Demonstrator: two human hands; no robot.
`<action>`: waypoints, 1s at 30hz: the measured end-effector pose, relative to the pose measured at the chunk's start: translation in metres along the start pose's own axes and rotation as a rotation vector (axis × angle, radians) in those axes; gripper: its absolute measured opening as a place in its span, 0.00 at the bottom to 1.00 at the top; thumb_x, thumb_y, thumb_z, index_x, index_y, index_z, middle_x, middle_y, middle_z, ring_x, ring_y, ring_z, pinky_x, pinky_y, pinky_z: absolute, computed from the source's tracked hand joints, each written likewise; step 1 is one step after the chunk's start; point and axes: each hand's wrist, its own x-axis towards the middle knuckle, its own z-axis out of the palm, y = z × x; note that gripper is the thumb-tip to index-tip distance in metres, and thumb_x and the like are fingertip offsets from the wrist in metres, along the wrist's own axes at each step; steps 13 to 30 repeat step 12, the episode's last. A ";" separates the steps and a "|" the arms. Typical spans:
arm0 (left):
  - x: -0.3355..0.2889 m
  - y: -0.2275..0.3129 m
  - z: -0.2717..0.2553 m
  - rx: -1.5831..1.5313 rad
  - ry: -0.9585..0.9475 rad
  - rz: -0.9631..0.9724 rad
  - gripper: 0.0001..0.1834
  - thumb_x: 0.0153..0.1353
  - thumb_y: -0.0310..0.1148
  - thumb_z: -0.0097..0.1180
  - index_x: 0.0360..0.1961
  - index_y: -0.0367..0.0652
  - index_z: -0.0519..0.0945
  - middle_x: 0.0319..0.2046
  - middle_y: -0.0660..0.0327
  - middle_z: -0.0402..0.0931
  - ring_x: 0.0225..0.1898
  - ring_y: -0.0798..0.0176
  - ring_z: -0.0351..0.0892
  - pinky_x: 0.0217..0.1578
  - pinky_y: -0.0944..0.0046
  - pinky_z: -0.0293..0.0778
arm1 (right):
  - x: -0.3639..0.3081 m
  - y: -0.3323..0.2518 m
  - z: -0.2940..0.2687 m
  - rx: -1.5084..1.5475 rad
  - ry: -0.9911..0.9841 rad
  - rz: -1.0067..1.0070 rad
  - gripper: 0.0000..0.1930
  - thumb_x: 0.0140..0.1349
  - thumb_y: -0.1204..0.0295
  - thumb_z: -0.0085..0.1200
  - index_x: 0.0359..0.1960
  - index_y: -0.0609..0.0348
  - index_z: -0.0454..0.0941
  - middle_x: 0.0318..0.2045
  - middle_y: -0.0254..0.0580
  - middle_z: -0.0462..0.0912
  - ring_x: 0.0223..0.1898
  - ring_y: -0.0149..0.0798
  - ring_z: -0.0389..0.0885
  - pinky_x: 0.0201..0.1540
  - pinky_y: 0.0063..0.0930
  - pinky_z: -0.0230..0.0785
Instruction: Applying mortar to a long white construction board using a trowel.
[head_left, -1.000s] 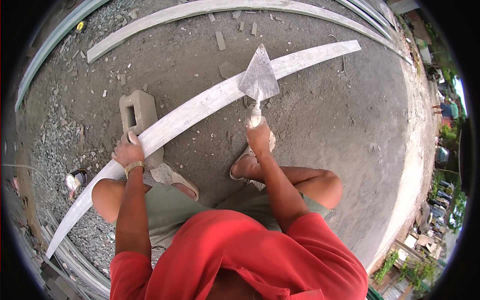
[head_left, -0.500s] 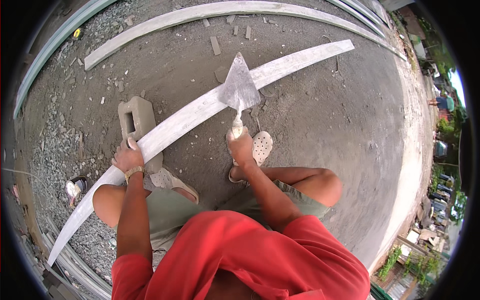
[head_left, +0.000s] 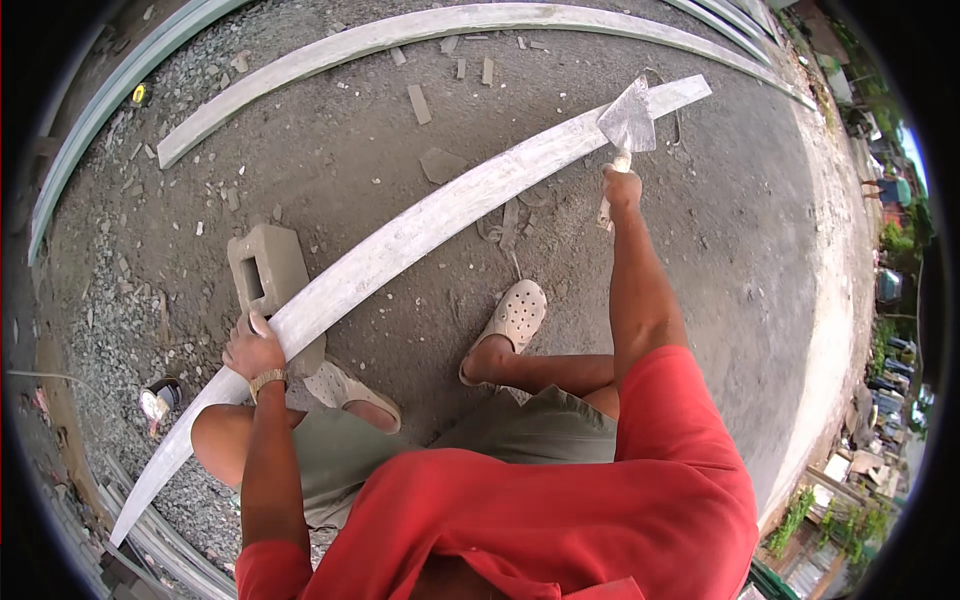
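A long whitish-grey board [head_left: 455, 214] slants across the ground from lower left to upper right. My left hand [head_left: 254, 345] is closed round its near part, with the thumb over the edge and a watch [head_left: 267, 379] on the wrist. Beneath that part stands a grey hollow concrete block [head_left: 275, 265]. With my right hand [head_left: 621, 187] I grip a trowel by its pale handle. The pointed metal blade of the trowel [head_left: 630, 118] lies over the board near its far right end; whether it touches the surface I cannot tell.
Beyond lies another long pale board [head_left: 400, 36], with more lengths [head_left: 130, 80] at the left. Small flat scraps [head_left: 418, 104], gravel [head_left: 120, 330] and a yellow tape measure [head_left: 141, 95] are on the ground. A round metallic object [head_left: 157, 402] sits left of my knee. Far right, a person [head_left: 885, 188] stands.
My right hand has carried the trowel away from me and to the right, from the board's middle toward its far end. My left hand keeps its hold on the board.
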 end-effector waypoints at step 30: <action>0.003 -0.015 -0.003 0.088 -0.057 -0.043 0.21 0.63 0.49 0.44 0.44 0.48 0.80 0.39 0.55 0.80 0.39 0.50 0.78 0.47 0.51 0.65 | -0.169 -0.033 0.008 -0.220 -0.096 -0.093 0.20 0.51 0.62 0.58 0.39 0.66 0.75 0.33 0.61 0.81 0.40 0.56 0.80 0.46 0.44 0.70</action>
